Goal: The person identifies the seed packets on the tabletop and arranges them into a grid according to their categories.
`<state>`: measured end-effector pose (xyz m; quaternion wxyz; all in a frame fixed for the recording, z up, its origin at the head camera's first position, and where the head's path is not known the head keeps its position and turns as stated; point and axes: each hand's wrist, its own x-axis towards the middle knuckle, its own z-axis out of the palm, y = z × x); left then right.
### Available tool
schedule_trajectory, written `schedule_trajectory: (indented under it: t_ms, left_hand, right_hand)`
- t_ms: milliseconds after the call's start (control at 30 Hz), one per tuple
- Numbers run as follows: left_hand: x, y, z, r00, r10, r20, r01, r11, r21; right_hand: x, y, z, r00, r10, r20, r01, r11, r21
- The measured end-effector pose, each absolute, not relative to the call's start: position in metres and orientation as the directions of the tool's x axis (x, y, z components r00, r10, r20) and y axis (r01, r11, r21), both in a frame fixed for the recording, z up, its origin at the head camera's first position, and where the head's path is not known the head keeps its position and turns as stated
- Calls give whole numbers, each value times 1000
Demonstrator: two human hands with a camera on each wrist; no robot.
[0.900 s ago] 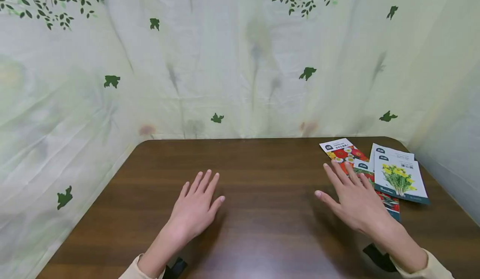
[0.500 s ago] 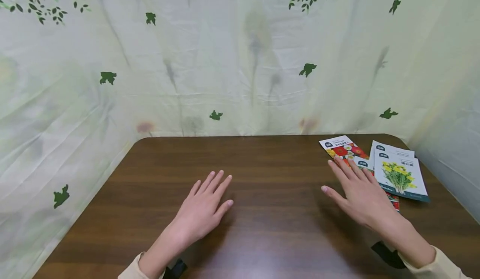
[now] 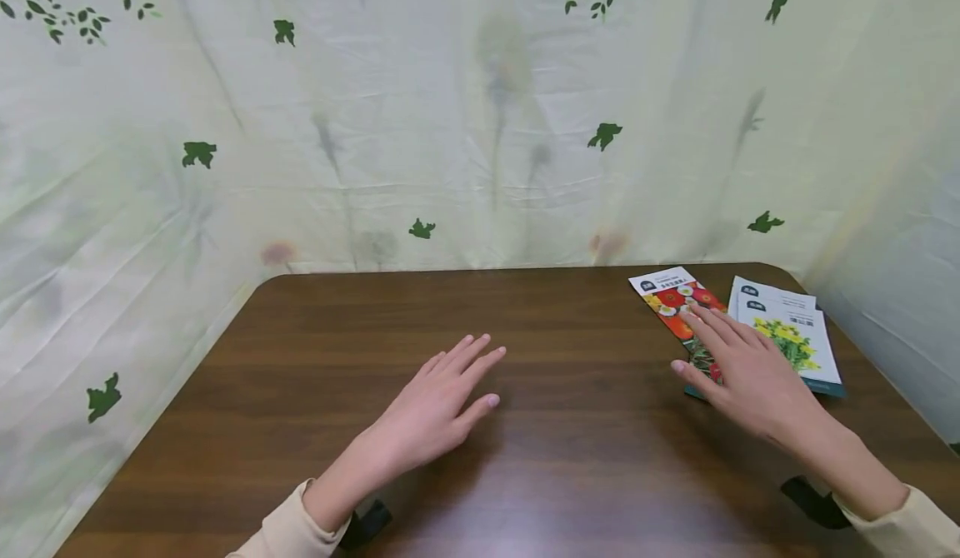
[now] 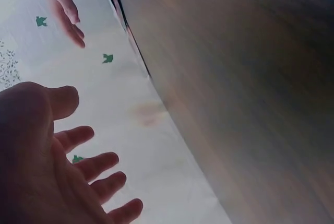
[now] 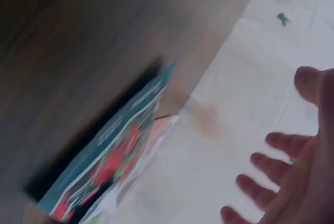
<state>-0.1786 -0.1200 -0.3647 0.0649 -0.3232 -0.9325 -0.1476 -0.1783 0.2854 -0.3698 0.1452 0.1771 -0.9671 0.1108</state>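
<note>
My right hand (image 3: 757, 379) hovers over a loose pile of picture packets that look like seed packets, its fingers extended and holding nothing. Red and white flowers cover one packet (image 3: 663, 293) at the pile's left. A white packet with yellow blooms (image 3: 823, 350) lies on the right, on top of another white packet (image 3: 797, 296). Partly hidden beneath the hand is a packet with red pictures (image 3: 703, 365); the right wrist view shows a packet's teal lower edge (image 5: 107, 138). Over the middle of the table, my left hand (image 3: 435, 408) is spread with nothing in it.
The brown wooden table (image 3: 360, 325) ends at a pale curtain (image 3: 450, 150) printed with green leaves, which encloses the back and both sides. Dark straps (image 3: 365, 526) sit at both wrists, near the cream sleeves (image 3: 288, 529).
My left hand has moved right, toward the middle of the table. My right hand has shifted right, further over the packets. The head view has turned slightly.
</note>
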Motion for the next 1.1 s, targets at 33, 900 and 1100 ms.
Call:
schedule_trajectory:
  t_ms: [33,900,1100]
  left_hand:
    - [-180,-117,-364,-774,594,219,633,733,247]
    - [-192,-69,-371,-655,731,190,735,560,383]
    - [-193,-63,-373,-634,745,207,754,536,380]
  right_hand:
    - [-180,289,-369,-891,-317,324,-386,906,-174]
    - [-242,390,-374,-890,-394,229,-455,742,-493]
    - [-258,409,-382,-902,-391,181,-425,740,-522]
